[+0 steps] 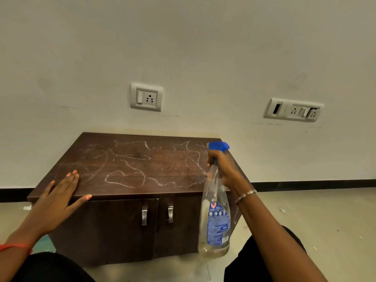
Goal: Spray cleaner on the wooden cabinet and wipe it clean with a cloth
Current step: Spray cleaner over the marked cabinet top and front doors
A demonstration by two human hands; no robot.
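Note:
A low dark wooden cabinet (154,159) stands against the wall, its top covered in white chalk scribbles. My left hand (61,192) rests flat with straight fingers on the top's front left corner. My right hand (221,165) grips the neck of a clear spray bottle (215,220) with a blue trigger head, held upright over the cabinet's right front edge, nozzle pointing left over the top. The bottle holds only a little liquid at its bottom. No cloth is in view.
The cabinet has two doors with metal handles (144,215). Two socket plates (146,97) are on the white wall above. Beige floor lies to the right with small scraps (282,210). My knees in dark clothing are at the bottom.

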